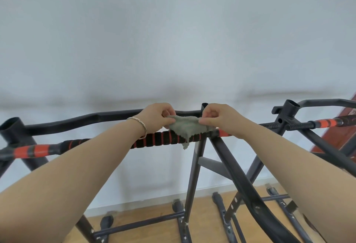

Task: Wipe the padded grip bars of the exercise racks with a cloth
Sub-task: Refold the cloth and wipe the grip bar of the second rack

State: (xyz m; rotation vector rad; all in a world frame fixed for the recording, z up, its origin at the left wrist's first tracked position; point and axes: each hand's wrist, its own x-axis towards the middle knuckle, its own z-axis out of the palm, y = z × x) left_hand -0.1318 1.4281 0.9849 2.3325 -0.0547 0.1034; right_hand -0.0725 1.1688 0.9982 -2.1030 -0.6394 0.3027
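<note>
- Left hand (pixel 156 116), a thin bracelet (pixel 139 127) on its wrist, pinches the left edge of the grey-green cloth (pixel 186 127) with curled fingers.
- Right hand (pixel 218 118) pinches the cloth's right edge the same way, so the cloth is stretched between the two.
- Cloth lies draped over the padded grip bar (pixel 159 140), black foam with red bands, one corner hanging down on the near side.
- Black exercise rack (pixel 194 165) stands on a wooden floor (pixel 150 215) before a pale wall (pixel 173 40).
- Second rack (pixel 289 119), with a red-and-black grip, stands to the right.
</note>
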